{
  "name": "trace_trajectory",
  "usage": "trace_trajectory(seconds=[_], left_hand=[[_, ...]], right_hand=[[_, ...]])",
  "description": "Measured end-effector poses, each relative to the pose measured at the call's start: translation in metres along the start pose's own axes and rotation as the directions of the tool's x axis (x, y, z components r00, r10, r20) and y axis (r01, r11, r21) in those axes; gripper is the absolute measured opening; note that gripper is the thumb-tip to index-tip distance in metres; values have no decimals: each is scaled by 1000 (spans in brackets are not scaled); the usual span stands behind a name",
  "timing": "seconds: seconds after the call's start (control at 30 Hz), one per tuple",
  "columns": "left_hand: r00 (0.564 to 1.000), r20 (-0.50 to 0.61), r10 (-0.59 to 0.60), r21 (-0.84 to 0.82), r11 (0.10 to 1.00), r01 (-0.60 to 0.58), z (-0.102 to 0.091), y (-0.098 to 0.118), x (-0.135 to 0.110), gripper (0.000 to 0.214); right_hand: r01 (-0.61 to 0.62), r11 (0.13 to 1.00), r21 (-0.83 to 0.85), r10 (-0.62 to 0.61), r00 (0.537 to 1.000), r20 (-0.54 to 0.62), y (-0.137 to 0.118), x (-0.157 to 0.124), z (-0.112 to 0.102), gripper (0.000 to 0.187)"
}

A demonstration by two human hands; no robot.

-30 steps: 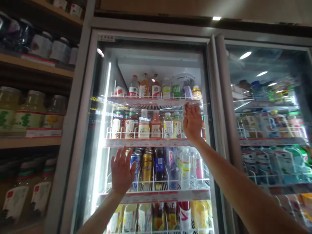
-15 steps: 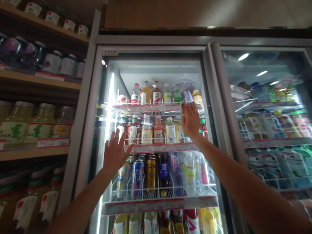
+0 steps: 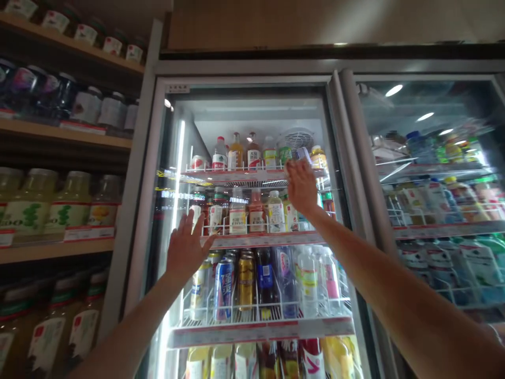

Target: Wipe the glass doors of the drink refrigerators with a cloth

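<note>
From the head view, we are noting both bare arms reaching up at a lit drinks cooler [image 3: 158, 158]. The right hand [image 3: 302, 187] is standing open, fingers lightly curled, just below a small pale-blue item [image 3: 303, 154] on the top wire shelf [image 3: 244, 176]. The left hand [image 3: 185, 247] is spreading wide open beside the front edge of the middle shelf [image 3: 260, 240], above a blue drink can [image 3: 224, 289]. Neither hand is gripping anything; we cannot tell whether the palms are touching the glass. Bottles are standing in tight rows behind low wire rails, apparently kept from tipping forward. Open room is narrowing to the strip above each rail, while the door post [image 3: 338, 158] is bounding the right side.
</note>
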State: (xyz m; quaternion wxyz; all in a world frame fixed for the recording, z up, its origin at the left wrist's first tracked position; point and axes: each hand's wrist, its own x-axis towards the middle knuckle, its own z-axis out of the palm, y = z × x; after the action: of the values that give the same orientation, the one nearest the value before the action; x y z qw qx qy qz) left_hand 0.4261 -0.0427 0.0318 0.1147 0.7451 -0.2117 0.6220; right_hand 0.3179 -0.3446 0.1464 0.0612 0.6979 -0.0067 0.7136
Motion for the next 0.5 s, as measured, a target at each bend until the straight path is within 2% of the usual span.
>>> trace_trajectory(seconds=[0.07, 0.13, 0.17, 0.2, 0.23, 0.27, 0.3, 0.33, 0.37, 0.4, 0.43, 0.47, 0.5], left_hand=[[1000, 19, 13, 15, 1000, -13, -3, -2, 1, 67], [999, 42, 27, 34, 999, -28, -5, -4, 1, 65], [998, 50, 34, 41, 999, -36, -6, -5, 1, 64], [998, 52, 37, 46, 998, -40, -7, -6, 1, 64], [998, 49, 39, 50, 998, -42, -7, -7, 2, 64], [998, 43, 43, 53, 998, -45, -6, -8, 1, 64], [998, 37, 47, 54, 997, -49, -6, -8, 1, 64], [998, 32, 54, 55, 997, -55, -5, -9, 1, 64], [998, 28, 57, 56, 997, -59, -4, -9, 1, 64], [998, 26, 58, 59, 997, -59, -4, -9, 1, 64], [998, 27, 55, 63, 996, -57, -3, -9, 1, 63], [998, 33, 48, 68, 996, -51, -4, -8, 0, 63], [998, 42, 39, 73, 996, -42, -4, -7, 0, 62]], right_hand=[[228, 971, 66, -234, 966, 106, -37, -10, 6, 52], [457, 877, 149, -479, 859, 181, -65, -27, 9, 51], [544, 818, 185, -574, 795, 199, -70, -34, 8, 51], [594, 778, 204, -628, 752, 204, -69, -39, 7, 51], [601, 773, 202, -633, 749, 196, -62, -39, 4, 51], [561, 808, 179, -587, 790, 175, -49, -36, 2, 51], [469, 871, 143, -487, 863, 137, -34, -28, 0, 51], [336, 936, 108, -345, 935, 84, -19, -17, -2, 51], [190, 978, 86, -193, 981, 27, -5, -5, -3, 51], [70, 994, 79, -68, 998, -16, 3, 8, -3, 51], [-2, 997, 82, 5, 999, -34, 6, 19, -2, 50], [-17, 996, 88, 20, 1000, -24, 2, 26, 0, 51], [23, 995, 99, -24, 1000, 9, -8, 29, 2, 52]])
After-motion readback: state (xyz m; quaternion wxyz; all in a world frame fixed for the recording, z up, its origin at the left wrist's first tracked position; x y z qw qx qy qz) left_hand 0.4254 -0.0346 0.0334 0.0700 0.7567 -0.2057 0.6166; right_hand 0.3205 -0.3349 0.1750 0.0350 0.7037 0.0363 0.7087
